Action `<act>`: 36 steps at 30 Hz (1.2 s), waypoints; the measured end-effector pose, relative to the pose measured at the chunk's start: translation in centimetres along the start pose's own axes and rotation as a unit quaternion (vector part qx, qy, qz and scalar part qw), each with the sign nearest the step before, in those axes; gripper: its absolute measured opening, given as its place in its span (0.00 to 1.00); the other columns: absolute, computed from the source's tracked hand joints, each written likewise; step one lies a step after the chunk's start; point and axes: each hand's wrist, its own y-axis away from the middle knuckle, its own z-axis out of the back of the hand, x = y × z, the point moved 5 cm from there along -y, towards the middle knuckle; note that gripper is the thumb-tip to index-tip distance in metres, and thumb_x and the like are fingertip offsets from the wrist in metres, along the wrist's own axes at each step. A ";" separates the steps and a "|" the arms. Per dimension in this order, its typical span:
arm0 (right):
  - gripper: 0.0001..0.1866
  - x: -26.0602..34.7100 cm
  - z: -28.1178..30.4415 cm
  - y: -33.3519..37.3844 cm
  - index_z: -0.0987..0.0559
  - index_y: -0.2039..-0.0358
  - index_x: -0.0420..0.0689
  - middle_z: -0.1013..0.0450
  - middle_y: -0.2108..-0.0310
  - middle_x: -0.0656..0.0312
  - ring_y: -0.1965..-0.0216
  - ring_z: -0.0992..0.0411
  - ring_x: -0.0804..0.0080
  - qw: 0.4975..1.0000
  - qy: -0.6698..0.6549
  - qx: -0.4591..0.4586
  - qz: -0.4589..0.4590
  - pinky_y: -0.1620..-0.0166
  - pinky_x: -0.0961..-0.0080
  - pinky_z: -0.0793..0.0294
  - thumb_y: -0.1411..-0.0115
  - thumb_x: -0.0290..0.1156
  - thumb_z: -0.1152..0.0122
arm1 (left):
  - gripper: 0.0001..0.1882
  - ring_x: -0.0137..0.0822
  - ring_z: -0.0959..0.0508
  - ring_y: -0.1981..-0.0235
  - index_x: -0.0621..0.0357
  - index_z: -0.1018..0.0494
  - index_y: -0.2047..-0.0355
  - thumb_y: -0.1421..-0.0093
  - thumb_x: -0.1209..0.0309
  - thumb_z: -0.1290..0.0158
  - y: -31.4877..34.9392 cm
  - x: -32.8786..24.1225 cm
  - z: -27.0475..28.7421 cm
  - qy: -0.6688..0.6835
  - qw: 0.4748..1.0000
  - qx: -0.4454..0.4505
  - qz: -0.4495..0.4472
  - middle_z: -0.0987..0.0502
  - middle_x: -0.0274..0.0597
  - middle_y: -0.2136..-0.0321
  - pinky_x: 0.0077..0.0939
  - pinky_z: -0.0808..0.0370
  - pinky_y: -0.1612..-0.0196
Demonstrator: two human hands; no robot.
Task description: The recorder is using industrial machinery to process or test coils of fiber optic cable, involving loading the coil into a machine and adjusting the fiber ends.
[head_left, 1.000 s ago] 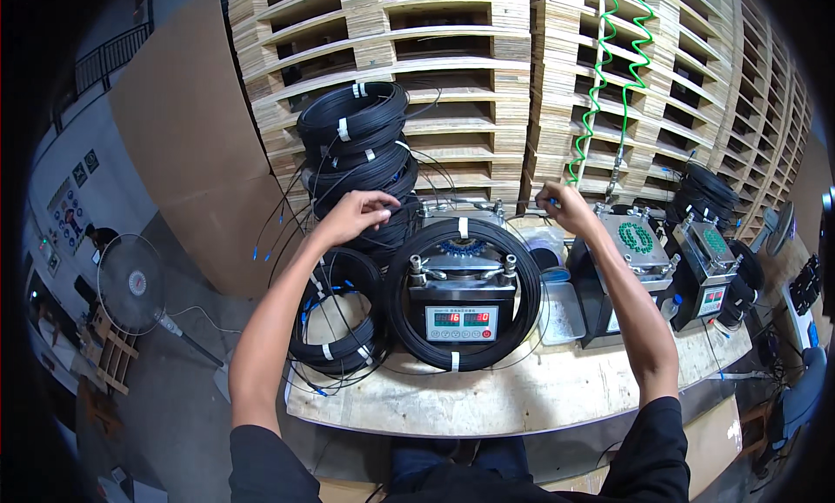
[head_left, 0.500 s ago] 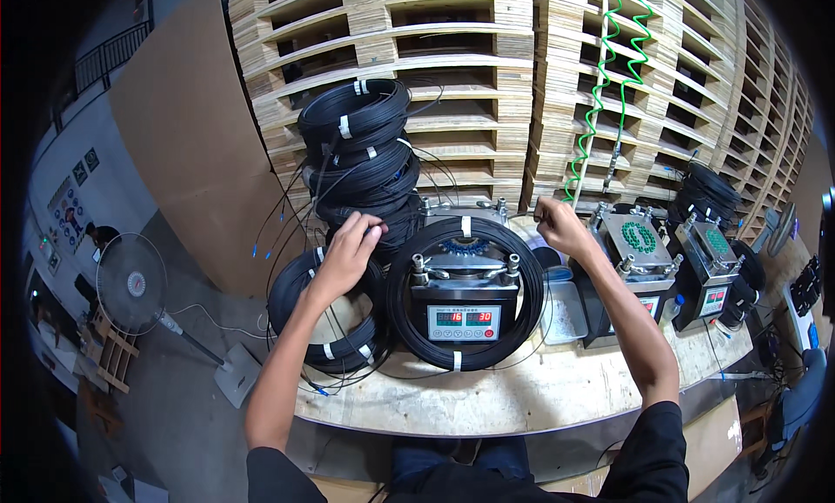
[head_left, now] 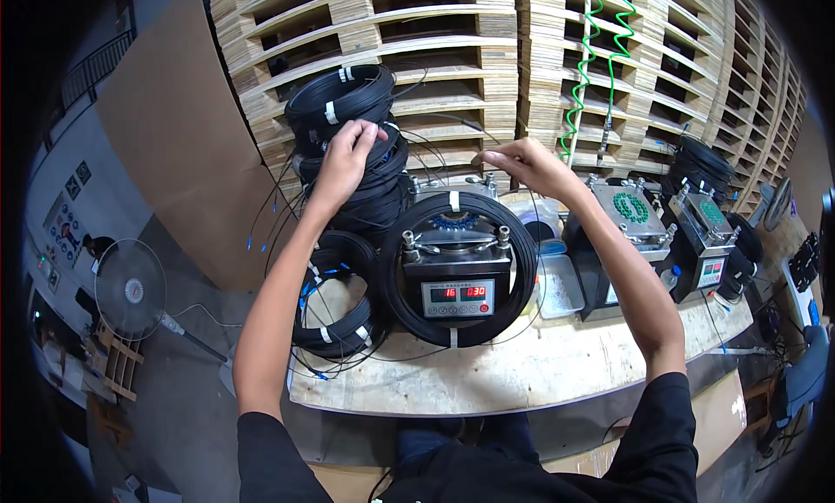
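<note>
My left hand (head_left: 346, 159) reaches up to a tall stack of black cable coils (head_left: 374, 185), its fingers closed on a thin black cable strand at the top coil (head_left: 335, 94). My right hand (head_left: 522, 165) hovers behind a grey winding machine (head_left: 457, 281) with a red digital display and pinches the thin cable. A large black coil (head_left: 517, 268) is wound around that machine. Another black coil with white ties and blue connectors (head_left: 335, 325) lies on the wooden table (head_left: 522, 377) to its left.
Stacked wooden pallets (head_left: 452, 33) rise behind the table, with a green spiral hose (head_left: 600, 59) hanging down. Two more machines (head_left: 631, 216) (head_left: 706, 229) and more coils (head_left: 704, 164) stand at right. A floor fan (head_left: 130, 287) and a cardboard sheet (head_left: 174, 146) are at left.
My left hand rose from beside the machine's coil to the top of the coil stack. My right hand shifted left and slightly up behind the machine.
</note>
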 end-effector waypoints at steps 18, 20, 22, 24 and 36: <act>0.08 -17.1 0.9 6.9 0.23 0.58 0.37 0.26 0.77 0.58 0.77 0.30 0.76 0.991 -0.038 -0.109 -0.075 0.72 0.72 0.31 0.36 0.18 0.49 | 0.14 0.26 0.21 0.74 0.62 0.27 0.61 0.28 0.63 0.55 14.7 11.0 2.6 0.044 0.985 -0.054 0.156 0.19 0.40 0.77 0.21 0.27 0.68; 0.26 -16.9 -1.3 7.1 0.22 0.49 0.43 0.28 0.78 0.52 0.77 0.32 0.73 0.993 -0.001 -0.104 -0.062 0.70 0.71 0.32 0.47 0.10 0.55 | 0.11 0.27 0.22 0.74 0.60 0.30 0.59 0.27 0.67 0.58 16.8 12.0 -0.1 0.117 0.963 -0.062 0.234 0.19 0.43 0.70 0.20 0.28 0.69; 0.34 -13.4 -3.5 6.1 0.23 0.43 0.49 0.27 0.74 0.46 0.78 0.36 0.69 0.992 0.041 -0.072 -0.097 0.70 0.70 0.32 0.51 0.11 0.55 | 0.10 0.26 0.27 0.76 0.60 0.31 0.57 0.26 0.69 0.60 19.3 12.4 -0.7 0.131 0.953 -0.093 0.258 0.23 0.40 0.71 0.20 0.30 0.71; 0.34 -13.6 -4.1 6.9 0.24 0.41 0.51 0.24 0.70 0.44 0.79 0.37 0.68 0.992 0.025 -0.067 -0.103 0.68 0.69 0.32 0.49 0.14 0.52 | 0.12 0.23 0.36 0.78 0.61 0.31 0.50 0.26 0.69 0.60 20.4 11.6 -2.4 0.071 0.962 -0.118 0.235 0.32 0.32 0.76 0.20 0.34 0.72; 0.16 -18.1 -9.2 14.3 0.21 0.53 0.35 0.21 0.66 0.57 0.64 0.27 0.77 0.974 -0.103 -0.114 -0.164 0.59 0.76 0.27 0.41 0.15 0.48 | 0.27 0.59 0.24 0.57 0.62 0.31 0.41 0.29 0.53 0.56 25.4 5.3 -6.7 -0.171 0.948 -0.037 0.264 0.27 0.59 0.56 0.46 0.28 0.52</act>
